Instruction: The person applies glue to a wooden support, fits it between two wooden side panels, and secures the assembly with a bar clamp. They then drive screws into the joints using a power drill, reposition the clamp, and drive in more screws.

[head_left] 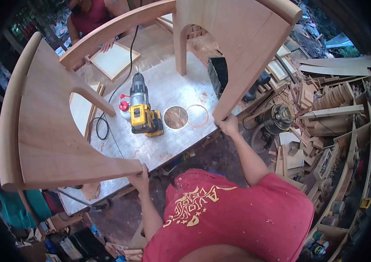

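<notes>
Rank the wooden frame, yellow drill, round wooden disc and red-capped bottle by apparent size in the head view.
1. wooden frame, clearly largest, though nearest the camera
2. yellow drill
3. round wooden disc
4. red-capped bottle

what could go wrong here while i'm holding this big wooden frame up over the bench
The wooden frame is gripped only at two lower corners by the left hand and right hand; it might tip. Its panels could knock the drill or snag its cord on the workbench.

Light: soft daylight is spread evenly over the table.
Shadows: faint.
Edges: bent and darkened by a fisheye lens.
</notes>
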Motion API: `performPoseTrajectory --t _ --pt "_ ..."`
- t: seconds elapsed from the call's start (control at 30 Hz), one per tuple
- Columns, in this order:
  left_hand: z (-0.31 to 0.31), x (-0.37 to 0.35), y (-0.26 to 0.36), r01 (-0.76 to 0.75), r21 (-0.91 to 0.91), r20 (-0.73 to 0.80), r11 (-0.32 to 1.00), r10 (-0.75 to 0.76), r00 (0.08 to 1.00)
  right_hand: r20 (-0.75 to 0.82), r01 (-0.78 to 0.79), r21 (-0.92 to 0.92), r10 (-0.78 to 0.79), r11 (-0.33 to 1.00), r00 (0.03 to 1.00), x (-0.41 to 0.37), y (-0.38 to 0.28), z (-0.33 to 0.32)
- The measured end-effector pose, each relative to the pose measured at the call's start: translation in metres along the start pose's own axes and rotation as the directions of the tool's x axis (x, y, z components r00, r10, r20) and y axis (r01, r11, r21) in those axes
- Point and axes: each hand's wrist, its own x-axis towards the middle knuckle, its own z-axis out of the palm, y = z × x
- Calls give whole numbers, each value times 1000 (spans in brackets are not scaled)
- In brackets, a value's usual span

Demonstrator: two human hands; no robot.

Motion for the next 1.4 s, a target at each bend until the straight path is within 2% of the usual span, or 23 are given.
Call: performPoseTrajectory --t 0.07,0.1,0.17,0.23,0.27,0.3,0.4,0.6,0.73,0.83,0.93,1.03,1.07,1.1,1.17,1.2,1.23,1.27,1.3,1.37,1.4 --pt "-5 -1 0 96 44 100 994 -100 990 -7 -32 -11 31 999 999 -2 4 4" --pt "5 -10 7 93 -5 113 996 -92 989 -43 -30 -66 27 997 999 2 13 -6" --pt "8 -11 18 65 -52 97 996 -60 993 -76 -12 -123 2 992 997 10 28 -5" --pt "7 -11 -4 -85 18 62 996 84 995 -20 10 -6 -11 1000 1000 3 11 -11" --pt "0 -12 -9 -62 34 150 997 57 987 -23 41 78 -40 996 999 -1 6 -11" --pt "-4 -8 -11 -47 35 238 998 37 970 -68 80 27 -78 996 995 8 23 -3" --pt "-23 2 4 48 -3 376 999 -43 926 -63 129 -9 -130 992 990 2 15 0" --pt "-18 -4 -8 -54 -6 306 999 53 951 -97 134 -45 -138 990 986 -11 3 -5" --pt "-12 -7 -7 -36 -37 246 999 44 968 -115 168 -52 -173 984 978 -9 8 -3" --pt "-7 -12 -7 -77 -74 199 994 90 976 -94 92 -134 -105 987 990 -1 24 2" --pt "-4 -11 -10 -62 -113 126 992 76 989 -101 122 -55 -127 991 987 0 26 8" --pt "-12 -12 4 -18 -88 125 996 29 992 -83 102 34 -99 994 992 -13 11 3" --pt "-10 -15 2 -4 -42 110 999 9 994 -104 175 46 -170 983 980 -9 24 7" --pt "-7 -17 -3 12 -43 90 999 -8 996 -97 209 136 -197 968 976 -4 34 13" --pt "-1 -27 -15 26 -72 107 997 -18 994 -110 151 -81 -159 985 981 -12 32 7" --pt "0 -30 -10 33 -52 99 998 -28 995 -127 206 28 -201 978 971 -8 42 10" --pt "-3 -31 -3 38 -26 80 999 -36 996 -135 174 -9 -174 985 975 -16 24 2" --pt "-6 -31 2 30 2 95 1000 -30 995 -162 218 -99 -232 971 959 -16 29 1" --pt "-12 -34 6 27 38 99 999 -30 995 -85 119 -111 -128 987 988 -27 7 -12" --pt "-23 -44 13 -11 101 40 995 7 999 -165 123 -89 -136 988 977 -43 10 -18" --pt "-27 -51 8 -35 76 37 996 33 999 -216 118 35 -107 992 971 -47 14 -24"
